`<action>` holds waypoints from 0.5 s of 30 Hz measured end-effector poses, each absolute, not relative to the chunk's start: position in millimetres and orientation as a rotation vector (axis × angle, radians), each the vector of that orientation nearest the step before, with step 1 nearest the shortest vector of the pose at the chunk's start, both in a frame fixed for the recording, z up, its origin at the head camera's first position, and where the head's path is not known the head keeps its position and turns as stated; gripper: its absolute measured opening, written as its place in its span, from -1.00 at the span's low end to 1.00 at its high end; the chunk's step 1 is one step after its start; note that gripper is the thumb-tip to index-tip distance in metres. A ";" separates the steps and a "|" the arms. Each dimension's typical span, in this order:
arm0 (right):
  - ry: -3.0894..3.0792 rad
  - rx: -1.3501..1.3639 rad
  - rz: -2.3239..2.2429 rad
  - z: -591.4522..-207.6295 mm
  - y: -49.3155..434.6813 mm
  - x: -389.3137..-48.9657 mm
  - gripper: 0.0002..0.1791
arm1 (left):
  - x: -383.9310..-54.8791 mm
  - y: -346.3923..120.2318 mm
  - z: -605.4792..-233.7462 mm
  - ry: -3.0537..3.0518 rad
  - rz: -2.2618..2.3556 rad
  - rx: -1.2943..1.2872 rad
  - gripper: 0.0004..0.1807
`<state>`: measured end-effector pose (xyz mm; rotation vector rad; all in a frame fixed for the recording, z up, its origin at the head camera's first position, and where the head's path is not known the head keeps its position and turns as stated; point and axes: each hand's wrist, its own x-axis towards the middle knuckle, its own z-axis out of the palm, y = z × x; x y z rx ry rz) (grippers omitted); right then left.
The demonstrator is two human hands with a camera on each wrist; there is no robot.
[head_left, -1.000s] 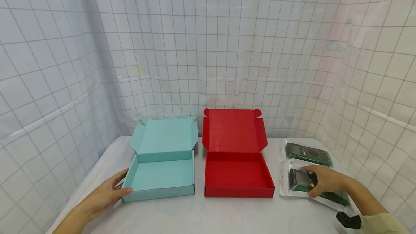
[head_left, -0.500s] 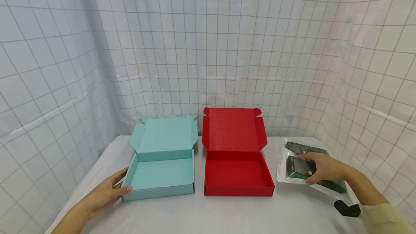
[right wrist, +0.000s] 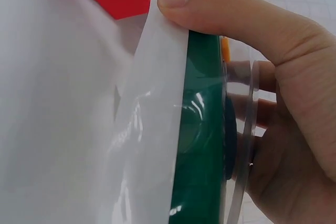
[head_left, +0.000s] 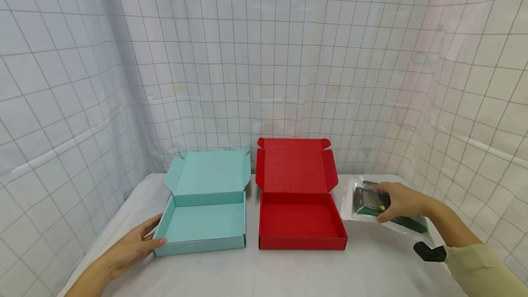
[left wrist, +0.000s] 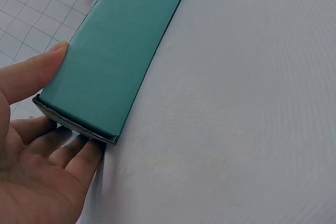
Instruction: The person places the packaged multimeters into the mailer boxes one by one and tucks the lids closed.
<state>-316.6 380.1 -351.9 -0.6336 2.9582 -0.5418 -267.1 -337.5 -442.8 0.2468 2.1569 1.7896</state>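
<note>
My left hand rests at the front left corner of an open light blue cardboard box. In the left wrist view, the thumb lies on the front wall's upper edge, while the other fingers touch the side wall. My right hand grips a green and black multimeter sealed in a clear plastic bag. The right wrist view has the thumb across the bag's white side and the fingers beyond the multimeter. Behind it, a second bagged multimeter is mostly hidden.
An open red cardboard box, its lid raised at the back, stands between the blue box and the multimeters. Both boxes' insides are bare. White cloth covers the table; gridded curtains hang at the back and sides.
My right hand has lifted the bagged multimeter off the table and carried it back and to the left, over the second one. The left hand has stayed at the blue box.
</note>
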 end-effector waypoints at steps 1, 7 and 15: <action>2.964 -0.641 -0.532 -350.5 378.0 -317.6 0.03 | -267.5 -337.4 -442.7 2.157 1.790 0.248 0.02; 2.983 -0.670 -0.492 -339.3 363.3 -321.7 0.04 | -269.1 -338.1 -443.1 2.154 1.785 0.246 0.02; 2.970 -0.644 -0.514 -333.6 344.7 -329.5 0.04 | -270.2 -338.8 -444.2 2.152 1.774 0.224 0.03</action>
